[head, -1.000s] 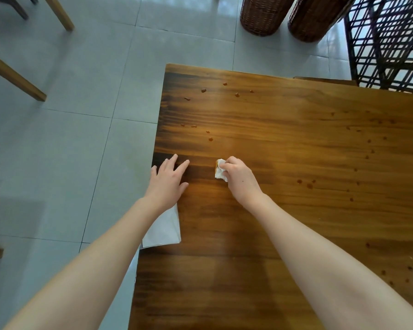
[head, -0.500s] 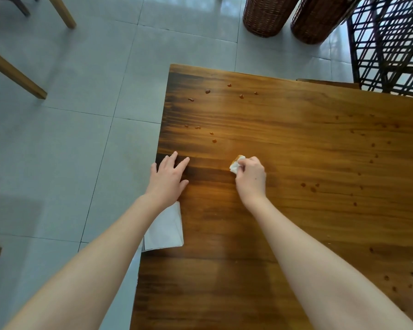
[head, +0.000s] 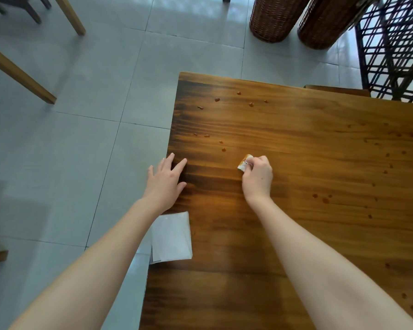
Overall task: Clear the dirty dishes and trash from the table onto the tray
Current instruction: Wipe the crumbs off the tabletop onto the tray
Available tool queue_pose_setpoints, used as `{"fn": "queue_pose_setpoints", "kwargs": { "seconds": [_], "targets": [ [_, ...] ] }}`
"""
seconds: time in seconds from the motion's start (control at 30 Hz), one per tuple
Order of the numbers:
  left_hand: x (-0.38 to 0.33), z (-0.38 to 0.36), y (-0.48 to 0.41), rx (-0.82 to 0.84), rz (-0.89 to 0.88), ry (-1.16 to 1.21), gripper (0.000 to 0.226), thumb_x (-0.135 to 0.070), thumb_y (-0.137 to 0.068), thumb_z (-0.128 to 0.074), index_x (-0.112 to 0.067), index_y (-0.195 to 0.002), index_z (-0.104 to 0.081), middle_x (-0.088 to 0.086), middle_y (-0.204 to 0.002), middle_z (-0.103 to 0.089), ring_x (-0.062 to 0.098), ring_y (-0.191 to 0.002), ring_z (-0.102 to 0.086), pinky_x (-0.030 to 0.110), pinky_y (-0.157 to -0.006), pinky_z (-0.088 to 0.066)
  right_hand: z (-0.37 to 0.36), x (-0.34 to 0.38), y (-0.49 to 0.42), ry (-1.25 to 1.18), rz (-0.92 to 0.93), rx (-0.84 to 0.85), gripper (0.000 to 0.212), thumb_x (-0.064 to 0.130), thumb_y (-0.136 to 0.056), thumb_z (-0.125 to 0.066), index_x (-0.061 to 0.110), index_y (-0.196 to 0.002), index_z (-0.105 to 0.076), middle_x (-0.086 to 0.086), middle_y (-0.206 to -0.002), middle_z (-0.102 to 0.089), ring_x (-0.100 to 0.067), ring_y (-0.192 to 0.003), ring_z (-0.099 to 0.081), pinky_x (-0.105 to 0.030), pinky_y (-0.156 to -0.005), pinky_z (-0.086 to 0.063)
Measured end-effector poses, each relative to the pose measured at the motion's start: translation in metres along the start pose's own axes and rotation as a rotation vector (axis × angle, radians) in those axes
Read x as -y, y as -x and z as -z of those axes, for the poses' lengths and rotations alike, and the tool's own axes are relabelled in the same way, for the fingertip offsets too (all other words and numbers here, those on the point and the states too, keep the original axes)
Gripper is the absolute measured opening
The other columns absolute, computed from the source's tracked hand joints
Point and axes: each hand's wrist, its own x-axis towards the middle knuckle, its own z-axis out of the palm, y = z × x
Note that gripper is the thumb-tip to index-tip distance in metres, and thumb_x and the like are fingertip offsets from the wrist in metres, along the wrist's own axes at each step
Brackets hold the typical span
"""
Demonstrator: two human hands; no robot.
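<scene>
Left hand (head: pixel 165 184) lies flat with fingers straight and spread, palm down on the left edge of the table (head: pixel 296 234), gripping nothing. Right hand (head: pixel 258 177) is curled, with fingertips and thumb pinching a crumpled tissue (head: pixel 243 163) that juts from the front of the fist, low against the tabletop and just short of the nearest sauce drops (head: pixel 223 150). The crumpled tissue is a small white wad with an orange-brown stain on its exposed end. Expect it to be very light, soft and fully compressible. The stained part is probably damp, so it may tear or smear if dragged hard. Hold it by closing the fingers round the whole wad, stained face turned inward. A loose corner is not a sound hold. A second item, a flat napkin (head: pixel 171 236), lies beside the left forearm at the same table edge and overhangs it slightly. It is white, square-cornered and apparently clean. It should be thin and limp, and is best lifted by the overhanging edge. No tray is in view, so the drop point cannot be told.
</scene>
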Motion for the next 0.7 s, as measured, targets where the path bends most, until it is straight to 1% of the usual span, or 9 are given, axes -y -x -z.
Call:
{"fn": "queue_pose_setpoints", "kwargs": {
  "seconds": [0.07,0.2,0.27,0.33,0.4,0.5,0.6,0.7],
  "targets": [
    [0.002,0.001,-0.003,0.0,0.006,-0.003,0.065,-0.038,-0.096,-0.053,-0.03,-0.152,-0.02,0.008,-0.16,-0.014,0.029,-0.146,-0.015,0.051,-0.115,-0.015,-0.012,0.012,0.008,-0.016,0.035,0.016,0.02,0.006,-0.096,-0.05,0.002,-0.105,-0.068,-0.008,-0.1,-0.058,-0.018,-0.091,-0.055,-0.018,-0.074,-0.036],
    [0.003,0.003,-0.007,0.006,0.016,-0.011,0.066,-0.039,-0.096,-0.053,-0.03,-0.152,-0.018,0.008,-0.16,-0.013,0.028,-0.147,-0.014,0.051,-0.115,-0.016,-0.036,0.043,0.025,-0.04,0.22,0.115,0.018,0.009,-0.095,-0.054,0.005,-0.106,-0.068,-0.005,-0.096,-0.058,-0.013,-0.088,-0.055,-0.02,-0.076,-0.049],
    [0.002,0.004,-0.009,0.002,0.015,-0.008,0.067,-0.039,-0.096,-0.053,-0.031,-0.152,-0.017,0.007,-0.16,-0.012,0.028,-0.147,-0.014,0.05,-0.116,-0.016,-0.037,0.047,0.015,-0.058,0.249,0.142,0.018,0.008,-0.095,-0.055,0.004,-0.105,-0.069,-0.005,-0.095,-0.058,-0.013,-0.087,-0.055,-0.019,-0.075,-0.048],
    [0.002,0.007,-0.013,-0.003,0.0,0.004,0.066,-0.038,-0.096,-0.052,-0.031,-0.152,-0.017,0.006,-0.161,-0.011,0.028,-0.147,-0.013,0.05,-0.116,-0.015,-0.031,0.044,-0.008,-0.059,0.213,0.119,0.018,0.006,-0.095,-0.054,0.002,-0.1,-0.07,-0.008,-0.094,-0.059,-0.018,-0.085,-0.056,-0.017,-0.074,-0.04],
    [0.003,0.009,-0.017,-0.007,-0.015,0.013,0.066,-0.037,-0.096,-0.053,-0.031,-0.152,-0.018,0.006,-0.161,-0.011,0.028,-0.147,-0.013,0.05,-0.116,-0.016,-0.022,0.038,-0.035,-0.061,0.113,0.058,0.019,0.006,-0.095,-0.053,0.0,-0.098,-0.071,-0.013,-0.097,-0.06,-0.023,-0.089,-0.058,-0.016,-0.075,-0.036],
    [0.005,0.012,-0.024,-0.018,-0.022,0.021,0.065,-0.036,-0.096,-0.054,-0.031,-0.152,-0.02,0.006,-0.16,-0.012,0.028,-0.147,-0.014,0.051,-0.115,-0.016,-0.023,0.037,-0.046,-0.034,0.034,0.008,0.02,0.007,-0.096,-0.053,0.001,-0.105,-0.07,-0.011,-0.104,-0.061,-0.016,-0.09,-0.056,-0.017,-0.074,-0.038],
    [0.007,0.014,-0.029,-0.013,-0.017,0.025,0.065,-0.036,-0.096,-0.054,-0.031,-0.151,-0.022,0.006,-0.16,-0.013,0.029,-0.147,-0.015,0.052,-0.115,-0.016,-0.039,0.054,-0.031,-0.048,0.083,0.036,0.02,0.007,-0.096,-0.053,0.002,-0.104,-0.07,-0.009,-0.101,-0.059,-0.018,-0.09,-0.057,-0.02,-0.076,-0.043],
    [0.008,0.013,-0.031,0.015,-0.007,0.01,0.062,-0.036,-0.096,-0.055,-0.033,-0.15,-0.025,0.006,-0.16,-0.014,0.028,-0.146,-0.015,0.052,-0.115,-0.016,-0.055,0.07,-0.015,-0.061,0.192,0.082,0.016,0.006,-0.093,-0.058,0.003,-0.103,-0.07,-0.006,-0.098,-0.06,-0.015,-0.088,-0.058,-0.018,-0.075,-0.046]
  ]
}}
